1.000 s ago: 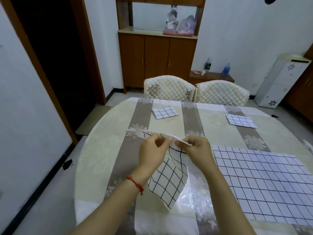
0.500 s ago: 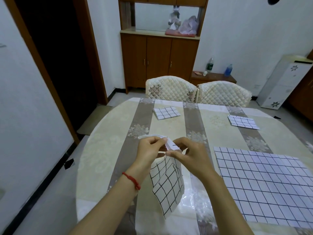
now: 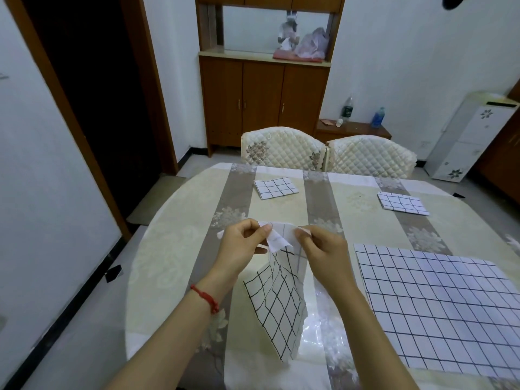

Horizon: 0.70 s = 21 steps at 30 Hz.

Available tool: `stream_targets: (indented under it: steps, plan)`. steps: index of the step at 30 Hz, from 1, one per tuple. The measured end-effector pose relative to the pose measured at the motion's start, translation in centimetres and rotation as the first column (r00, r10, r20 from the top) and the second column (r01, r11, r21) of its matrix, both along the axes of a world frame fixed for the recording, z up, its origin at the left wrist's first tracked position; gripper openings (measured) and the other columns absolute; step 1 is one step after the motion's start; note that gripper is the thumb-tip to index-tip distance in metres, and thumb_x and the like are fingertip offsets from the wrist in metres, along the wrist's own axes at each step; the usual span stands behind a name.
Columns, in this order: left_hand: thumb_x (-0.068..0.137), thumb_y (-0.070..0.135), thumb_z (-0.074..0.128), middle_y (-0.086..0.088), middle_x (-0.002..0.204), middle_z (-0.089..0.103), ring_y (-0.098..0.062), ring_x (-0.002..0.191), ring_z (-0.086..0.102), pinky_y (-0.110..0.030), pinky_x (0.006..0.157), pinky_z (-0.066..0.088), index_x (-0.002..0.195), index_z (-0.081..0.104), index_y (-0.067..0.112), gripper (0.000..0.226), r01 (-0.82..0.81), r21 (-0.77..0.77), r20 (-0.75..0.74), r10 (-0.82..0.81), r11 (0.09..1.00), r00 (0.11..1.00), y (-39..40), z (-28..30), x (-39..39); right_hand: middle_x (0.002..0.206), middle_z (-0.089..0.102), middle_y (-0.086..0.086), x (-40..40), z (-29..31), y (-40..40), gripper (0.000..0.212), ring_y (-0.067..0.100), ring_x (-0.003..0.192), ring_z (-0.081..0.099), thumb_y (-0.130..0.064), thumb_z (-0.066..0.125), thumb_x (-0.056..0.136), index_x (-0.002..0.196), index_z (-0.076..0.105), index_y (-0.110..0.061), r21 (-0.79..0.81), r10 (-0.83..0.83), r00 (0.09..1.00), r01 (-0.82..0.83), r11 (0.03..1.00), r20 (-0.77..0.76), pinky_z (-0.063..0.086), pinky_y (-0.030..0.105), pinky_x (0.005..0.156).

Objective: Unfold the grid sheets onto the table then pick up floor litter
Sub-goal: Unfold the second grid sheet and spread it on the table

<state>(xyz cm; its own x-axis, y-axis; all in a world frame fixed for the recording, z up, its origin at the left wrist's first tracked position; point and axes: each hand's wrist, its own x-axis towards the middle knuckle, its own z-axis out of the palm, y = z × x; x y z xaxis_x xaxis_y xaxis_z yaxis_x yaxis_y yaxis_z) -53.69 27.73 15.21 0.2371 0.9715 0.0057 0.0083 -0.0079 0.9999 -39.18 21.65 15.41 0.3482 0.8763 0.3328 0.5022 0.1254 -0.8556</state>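
Both hands work above the near-middle of a round surface (image 3: pixel 174 266) covered by a glossy cloth with cream and grey-brown stripes bearing pale floral motifs. The left hand (image 3: pixel 242 246), its wrist ringed by a red cord bracelet (image 3: pixel 206 298), pinches the upper left edge of a partly folded grid sheet (image 3: pixel 277 308) between thumb and fingertips; the right hand (image 3: pixel 320 250) pinches the upper right edge of the same sheet with curled fingers. The sheet is thin, flexible and white with a black square grid; its top is peeled back to show a plain pale underside, and its lower part hangs in a curved fold whose bottom corner reaches toward the near edge of the surface. Whether that corner touches the cloth cannot be told. A large unfolded grid sheet (image 3: pixel 439 305) lies flat at the near right of the surface, rectangular and faintly wrinkled. Two small folded grid sheets rest toward the far edge: one (image 3: pixel 275 188) left of centre, the other (image 3: pixel 402 203) at the far right. Two chairs (image 3: pixel 282 149) with quilted cream covers stand just beyond the far edge. On the grey floor beside the left edge of the surface lies a small dark scrap of litter (image 3: pixel 113 273), close to the black skirting.
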Motion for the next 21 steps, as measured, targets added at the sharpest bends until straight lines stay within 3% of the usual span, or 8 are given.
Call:
stream_targets:
  steps: [3,5,7,11,13,15,18,21]
  plan:
    - [0.084,0.008,0.061,-0.01,0.07,0.058,-0.011,0.062,0.055,-0.016,0.055,0.05,0.076,0.06,-0.003,0.014,-0.041,0.003,-0.065,0.041,0.999,0.997,1.3,-0.6,-1.1,0.046,0.054,-0.024,1.1,0.1,1.2,0.032,-0.006,0.052,0.049,-0.014,0.06,0.086,0.057,0.055,-0.025,-0.079,-0.063,0.998,0.063,0.995,0.011,0.034,0.007,0.05]
    - [0.082,0.007,0.063,-0.001,0.067,0.06,-0.007,0.062,0.054,-0.024,0.063,0.049,0.067,0.06,0.012,0.016,-0.103,0.026,-0.156,0.106,0.994,0.982,3.0,-1.2,-2.0,0.043,0.052,-0.016,2.4,0.3,2.6,0.023,-0.001,0.052,0.049,-0.015,0.062,0.085,0.062,0.061,-0.019,-0.143,-0.106,0.994,0.105,0.984,0.002,0.035,0.008,0.049]
    - [0.08,0.008,0.064,-0.002,0.072,0.063,-0.014,0.069,0.055,-0.034,0.073,0.049,0.064,0.061,0.018,0.019,-0.177,0.057,-0.245,0.185,0.983,0.952,5.1,-1.7,-2.9,0.053,0.053,-0.013,3.8,0.7,4.4,0.015,0.007,0.059,0.05,-0.016,0.062,0.085,0.071,0.066,-0.013,-0.193,-0.157,0.988,0.156,0.969,0.012,0.036,0.014,0.051]
    - [0.081,0.01,0.061,-0.01,0.086,0.064,-0.022,0.082,0.056,-0.031,0.074,0.044,0.082,0.066,0.006,0.007,-0.249,0.147,-0.347,0.286,0.957,0.893,9.0,-0.9,-3.7,0.06,0.054,0.007,7.0,2.0,8.0,0.023,0.024,0.067,0.051,-0.021,0.062,0.083,0.063,0.06,-0.01,-0.253,-0.243,0.961,0.269,0.929,0.129,0.034,0.029,0.056]
    - [0.083,0.011,0.059,-0.01,0.089,0.064,-0.021,0.084,0.055,-0.03,0.075,0.042,0.088,0.066,0.004,0.012,-0.285,0.181,-0.359,0.333,0.941,0.872,10.6,0.1,-4.0,0.052,0.043,0.007,8.3,3.2,9.3,0.037,0.022,0.056,0.043,-0.019,0.061,0.082,0.05,0.045,-0.011,-0.247,-0.279,0.947,0.312,0.917,0.161,0.027,0.03,0.052]
    - [0.084,0.012,0.058,-0.01,0.09,0.063,-0.02,0.084,0.055,-0.029,0.075,0.041,0.09,0.066,0.005,0.013,-0.315,0.223,-0.358,0.378,0.922,0.854,12.1,1.3,-4.2,0.051,0.04,0.003,9.5,4.6,10.5,0.042,0.019,0.055,0.041,-0.019,0.061,0.083,0.047,0.04,-0.015,-0.233,-0.308,0.937,0.34,0.911,0.163,0.027,0.03,0.051]
    - [0.085,0.013,0.057,-0.009,0.088,0.062,-0.018,0.083,0.053,-0.024,0.067,0.04,0.094,0.065,0.002,0.016,-0.331,0.301,-0.339,0.425,0.894,0.84,13.8,3.6,-4.4,0.058,0.051,0.001,10.6,6.4,11.7,0.033,0.023,0.065,0.054,-0.023,0.059,0.086,0.054,0.05,-0.021,-0.184,-0.342,0.927,0.367,0.912,0.152,0.044,0.033,0.064]
    - [0.083,0.015,0.059,-0.008,0.087,0.063,-0.018,0.084,0.055,-0.025,0.072,0.04,0.092,0.066,0.001,0.018,-0.352,0.424,-0.293,0.494,0.834,0.819,15.3,6.2,-4.8,0.074,0.063,0.007,11.2,7.8,12.2,0.017,0.022,0.064,0.061,-0.023,0.057,0.088,0.078,0.065,-0.011,-0.056,-0.384,0.917,0.391,0.919,0.104,0.05,0.032,0.066]
